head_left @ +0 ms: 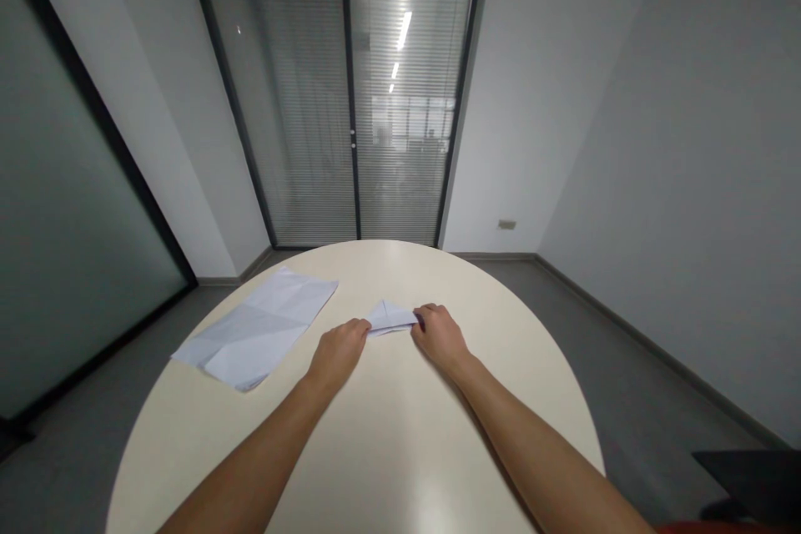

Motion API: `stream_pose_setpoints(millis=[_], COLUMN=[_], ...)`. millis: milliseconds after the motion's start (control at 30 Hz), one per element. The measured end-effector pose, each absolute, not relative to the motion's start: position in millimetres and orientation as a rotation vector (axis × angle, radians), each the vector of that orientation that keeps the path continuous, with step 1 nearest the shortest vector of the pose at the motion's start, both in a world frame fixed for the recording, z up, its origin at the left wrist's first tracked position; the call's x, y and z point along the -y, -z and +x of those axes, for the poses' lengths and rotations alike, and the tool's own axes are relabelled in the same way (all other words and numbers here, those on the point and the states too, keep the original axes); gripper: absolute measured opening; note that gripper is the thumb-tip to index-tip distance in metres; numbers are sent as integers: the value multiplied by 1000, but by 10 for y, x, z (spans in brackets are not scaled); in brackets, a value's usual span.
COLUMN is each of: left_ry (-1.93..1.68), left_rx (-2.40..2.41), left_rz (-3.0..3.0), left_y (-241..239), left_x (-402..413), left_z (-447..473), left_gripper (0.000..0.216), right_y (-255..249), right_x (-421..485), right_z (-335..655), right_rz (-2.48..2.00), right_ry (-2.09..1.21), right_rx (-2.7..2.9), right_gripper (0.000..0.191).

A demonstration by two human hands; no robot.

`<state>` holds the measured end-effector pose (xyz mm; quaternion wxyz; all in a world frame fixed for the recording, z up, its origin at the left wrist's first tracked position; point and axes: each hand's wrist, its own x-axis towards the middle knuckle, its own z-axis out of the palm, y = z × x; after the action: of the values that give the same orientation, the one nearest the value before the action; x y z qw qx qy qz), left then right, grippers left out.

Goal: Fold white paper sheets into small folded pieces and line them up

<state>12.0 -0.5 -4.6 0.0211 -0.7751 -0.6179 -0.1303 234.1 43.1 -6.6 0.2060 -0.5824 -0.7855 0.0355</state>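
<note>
Between my two hands is a small folded sheet of paper (pixel 389 317), white, with a triangular peak pointing away from me and a layered band along its near edge. My left hand (pixel 341 350) pinches its left end, fingers closed. At the opposite end, my right hand (pixel 439 334) grips the right corner between thumb and fingers. The folded paper is at the tabletop, near the middle of the far half. Parts of both its ends are hidden under my fingers.
Creased white paper sheets (pixel 266 325) lie on the left of the round cream table (pixel 388 450). Beyond the table's far edge stands a glass partition with blinds (pixel 406 167). A dark object (pixel 751 476) shows at the lower right, beside the table.
</note>
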Motion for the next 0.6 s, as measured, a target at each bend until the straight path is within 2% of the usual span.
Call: stream_pose_setpoints(millis=[100, 267, 433, 600], left_ry=[411, 432, 444, 469], left_rx=[1918, 1928, 1939, 1947], left_rz=[-2403, -2415, -2417, -2421], left_y=[39, 28, 13, 6], left_x=[5, 14, 31, 34], left_z=[114, 106, 102, 108], left_gripper=[26, 27, 28, 27], right_y=[54, 47, 38, 0], right_x=[-436, -458, -468, -460], right_z=[2361, 2390, 2405, 2412], right_rz=[-1673, -1749, -1718, -1732], right_ry=[-105, -149, -146, -134], right_rx=[2160, 2092, 2126, 2178], right_gripper=[35, 55, 41, 39])
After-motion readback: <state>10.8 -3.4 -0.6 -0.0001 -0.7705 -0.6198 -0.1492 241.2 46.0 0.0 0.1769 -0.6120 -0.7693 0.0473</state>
